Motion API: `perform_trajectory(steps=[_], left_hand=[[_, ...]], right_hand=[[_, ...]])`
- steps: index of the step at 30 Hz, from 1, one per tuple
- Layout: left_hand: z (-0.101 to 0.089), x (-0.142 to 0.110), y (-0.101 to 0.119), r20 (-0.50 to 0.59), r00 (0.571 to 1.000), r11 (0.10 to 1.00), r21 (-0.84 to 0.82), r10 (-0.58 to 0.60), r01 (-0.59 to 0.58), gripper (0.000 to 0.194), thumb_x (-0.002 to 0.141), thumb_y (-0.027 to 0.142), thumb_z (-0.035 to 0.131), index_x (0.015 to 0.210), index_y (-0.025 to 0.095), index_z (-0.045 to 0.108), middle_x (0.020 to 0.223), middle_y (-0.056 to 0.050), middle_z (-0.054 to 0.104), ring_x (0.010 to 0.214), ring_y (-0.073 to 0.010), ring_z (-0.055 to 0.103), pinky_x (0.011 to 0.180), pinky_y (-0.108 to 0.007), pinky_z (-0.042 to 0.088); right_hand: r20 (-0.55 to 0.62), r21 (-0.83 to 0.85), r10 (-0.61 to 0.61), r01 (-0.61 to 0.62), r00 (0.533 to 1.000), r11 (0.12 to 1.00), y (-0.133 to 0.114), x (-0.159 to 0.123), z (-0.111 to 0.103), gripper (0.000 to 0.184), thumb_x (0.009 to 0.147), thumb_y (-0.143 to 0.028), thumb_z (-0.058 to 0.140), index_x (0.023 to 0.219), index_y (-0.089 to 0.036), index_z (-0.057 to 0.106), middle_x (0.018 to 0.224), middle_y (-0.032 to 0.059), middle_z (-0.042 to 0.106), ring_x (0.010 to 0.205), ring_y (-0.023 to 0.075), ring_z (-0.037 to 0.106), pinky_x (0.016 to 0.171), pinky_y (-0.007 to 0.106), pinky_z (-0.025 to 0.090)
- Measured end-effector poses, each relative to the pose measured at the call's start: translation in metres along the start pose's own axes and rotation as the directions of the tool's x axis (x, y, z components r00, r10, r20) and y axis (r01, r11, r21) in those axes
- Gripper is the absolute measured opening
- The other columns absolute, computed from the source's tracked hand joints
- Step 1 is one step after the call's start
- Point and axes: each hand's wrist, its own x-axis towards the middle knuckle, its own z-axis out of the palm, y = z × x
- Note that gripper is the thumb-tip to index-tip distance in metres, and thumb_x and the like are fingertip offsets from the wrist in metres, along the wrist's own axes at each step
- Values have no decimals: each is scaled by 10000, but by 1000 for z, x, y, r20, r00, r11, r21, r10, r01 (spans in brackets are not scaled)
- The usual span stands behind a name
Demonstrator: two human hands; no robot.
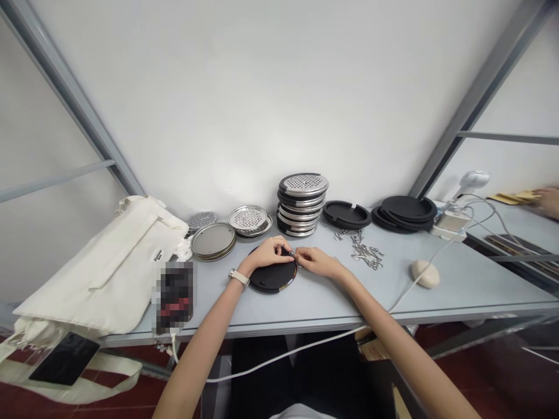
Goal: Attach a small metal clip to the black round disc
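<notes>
A round black disc lies on the table in front of me, with a coloured strip showing along its right edge. My left hand rests over its upper part, fingers curled and closed at the rim. From the right, my right hand pinches at the same spot on the rim, fingertips almost touching the left ones. Between the fingertips is a small shiny metal piece, partly hidden; it resembles the loose metal clips scattered to the right.
Behind the hands stands a tall stack of perforated metal discs with black rims. More metal plates lie left, black discs right. A white bag, a pixelated item, a beige mouse-shaped object and a white cable surround the workspace.
</notes>
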Motion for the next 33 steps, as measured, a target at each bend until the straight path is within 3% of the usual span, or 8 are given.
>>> perform_trajectory(steps=[17,24,28,33], left_hand=[[-1,-1,3,56,998,1000,14,10,-11,242,750,349,707,879,146,681,927,-30,609,655,-82,501,625,-222,408],[-2,-4,9,18,999,998,61,-35,34,260,733,337,708,918,168,640,858,4,599,615,-79,476,606,-214,381],[-2,-4,12,25,998,998,30,-63,62,273,733,345,712,917,158,640,736,15,602,578,-77,456,564,-200,352],[-2,-3,13,29,995,995,-45,-91,92,303,713,336,727,927,138,644,899,-45,687,537,-45,415,513,-183,320]], right_hand=[[-3,-6,8,-8,1000,1000,2,0,-1,296,883,-336,401,625,-192,405,570,-60,367,549,101,340,541,229,285],[-8,-18,-42,42,999,999,-9,0,1,310,950,-354,334,758,-188,513,657,-7,530,617,146,471,622,259,351],[-11,-30,-50,50,999,998,-10,1,1,307,948,-344,340,748,-189,515,651,-6,533,608,148,480,612,258,351],[-12,-33,-37,37,999,999,-7,1,1,306,935,-332,360,707,-188,505,606,-24,499,566,133,441,582,251,330]])
